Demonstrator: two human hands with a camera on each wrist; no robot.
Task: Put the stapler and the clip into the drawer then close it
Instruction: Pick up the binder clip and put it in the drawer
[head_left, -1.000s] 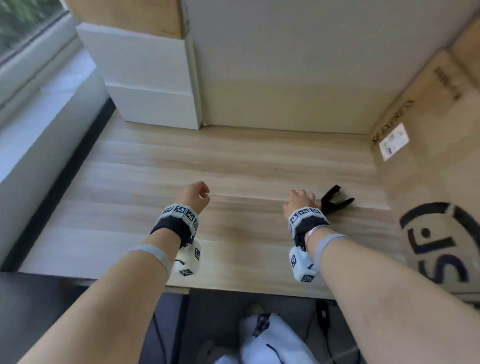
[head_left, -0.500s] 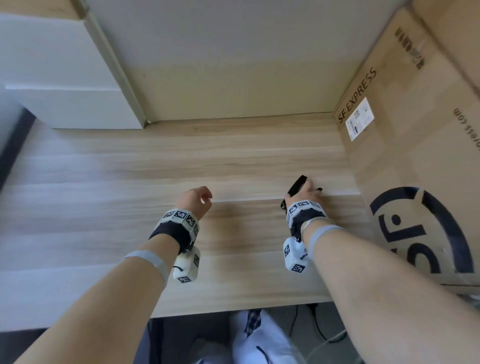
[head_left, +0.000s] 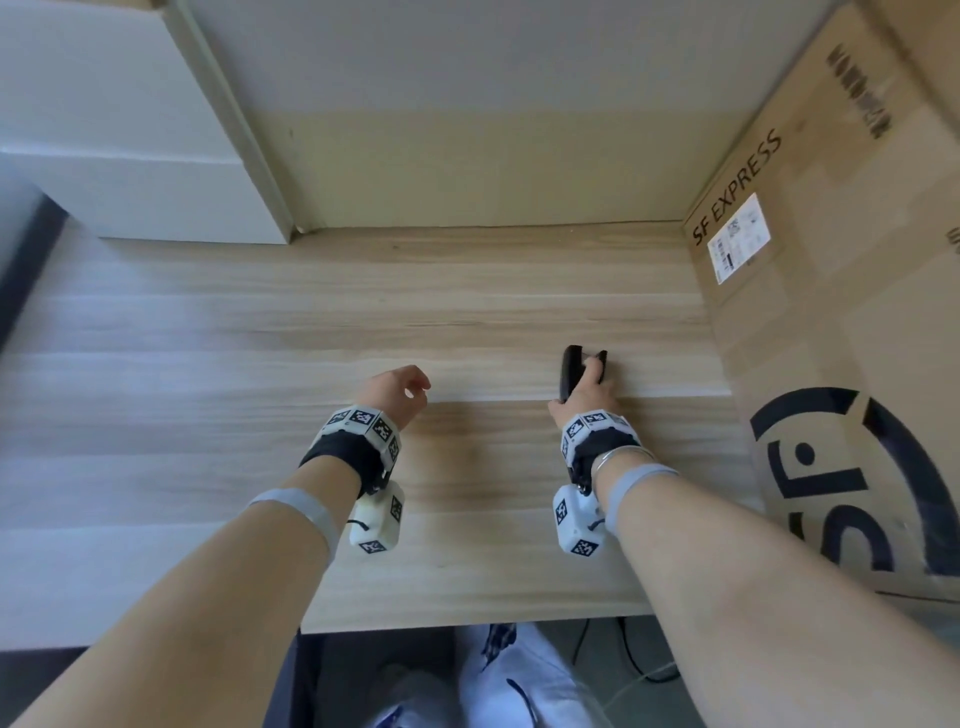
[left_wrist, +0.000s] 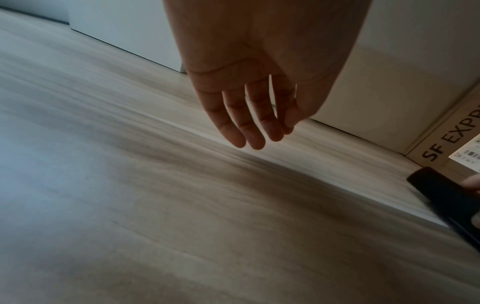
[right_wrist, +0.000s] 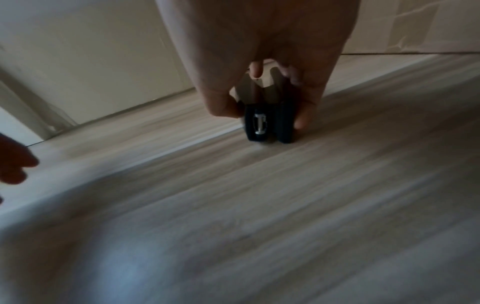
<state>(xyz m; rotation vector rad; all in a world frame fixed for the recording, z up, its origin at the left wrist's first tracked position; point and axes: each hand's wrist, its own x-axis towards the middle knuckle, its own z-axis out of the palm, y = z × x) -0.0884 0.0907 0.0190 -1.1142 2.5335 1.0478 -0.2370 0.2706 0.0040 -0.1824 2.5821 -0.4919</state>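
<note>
On the right side of the tabletop (head_left: 467, 312), your right hand (head_left: 584, 400) now has the black stapler (head_left: 571, 371) pinched between thumb and fingers. A second ago that hand was only reaching toward it while it lay flat with its arms splayed, beside the cardboard box (head_left: 831, 260). From the right wrist view the stapler (right_wrist: 269, 123) stands on edge, its lower end touching or just above the wood (the blur makes it hard to say which). That means the pickup is made, and the carry to the drawer is what remains. Your left hand (head_left: 397, 392) hangs loose and holds nothing, fingers relaxed above the tabletop. Neither the clip nor the drawer shows in any view, so you will have to find both.
</note>
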